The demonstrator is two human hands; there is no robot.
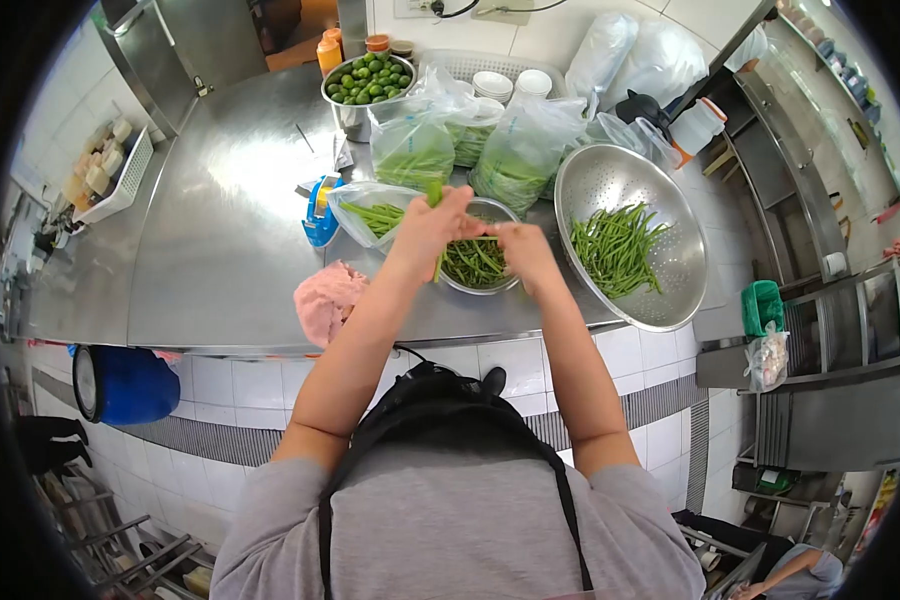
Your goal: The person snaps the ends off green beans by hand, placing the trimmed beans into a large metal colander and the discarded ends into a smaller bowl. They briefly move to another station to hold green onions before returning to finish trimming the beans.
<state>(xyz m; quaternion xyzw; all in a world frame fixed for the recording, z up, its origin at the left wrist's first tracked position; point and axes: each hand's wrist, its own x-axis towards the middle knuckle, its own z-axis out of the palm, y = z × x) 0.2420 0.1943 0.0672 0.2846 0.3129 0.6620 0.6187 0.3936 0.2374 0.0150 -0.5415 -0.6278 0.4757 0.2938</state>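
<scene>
My left hand (434, 230) is closed round a few green beans, their ends sticking out above and below the fingers. One green bean (483, 238) stretches across to my right hand (527, 256), whose fingers pinch its end; the fingertips are slightly blurred. Both hands are over a metal bowl (490, 291) with beans and bits in it. Left of the bowl, a clear plastic bag (356, 221) lies open with more beans inside. A large perforated colander (682, 283) on the right, tilted toward me, holds a heap of green beans (615, 250).
Several filled plastic bags (526, 140) stand behind the bowl. A pot of green limes (370, 80), a blue tape dispenser (321, 212) and a pink cloth (328, 300) are on the steel counter (220, 220). A blue barrel (130, 385) stands below at left. Another person (815, 572) is at lower right.
</scene>
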